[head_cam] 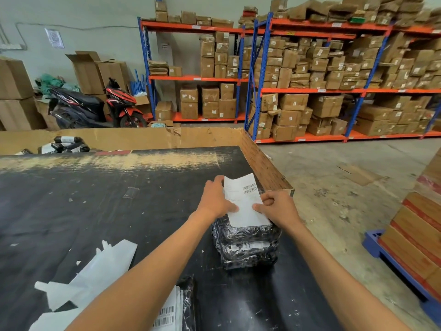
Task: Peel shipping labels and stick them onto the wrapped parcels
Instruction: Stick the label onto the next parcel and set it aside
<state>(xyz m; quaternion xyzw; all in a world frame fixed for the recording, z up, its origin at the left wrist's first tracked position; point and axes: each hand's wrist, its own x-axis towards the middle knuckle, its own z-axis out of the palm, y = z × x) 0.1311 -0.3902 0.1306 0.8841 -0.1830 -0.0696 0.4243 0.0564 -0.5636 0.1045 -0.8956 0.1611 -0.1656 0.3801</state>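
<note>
A white shipping label (245, 201) with barcodes lies over the far end of a stack of parcels (247, 247) wrapped in black plastic, near the right edge of the black table (95, 206). My left hand (218, 199) holds the label's left edge, thumb on top. My right hand (278, 209) pinches the label's right edge with thumb and forefinger. Another label (167, 316) with barcodes rests on a black parcel (188, 304) near the front edge, partly hidden by my left forearm.
Peeled white backing sheets (95, 275) lie at the table's front left. A cardboard bin (148, 139) behind the table holds labelled black parcels (65, 145). Shelving with boxes (310, 75) stands beyond; stacked cartons on a blue pallet (381, 252) are at right. A scooter (95, 106) is parked far left.
</note>
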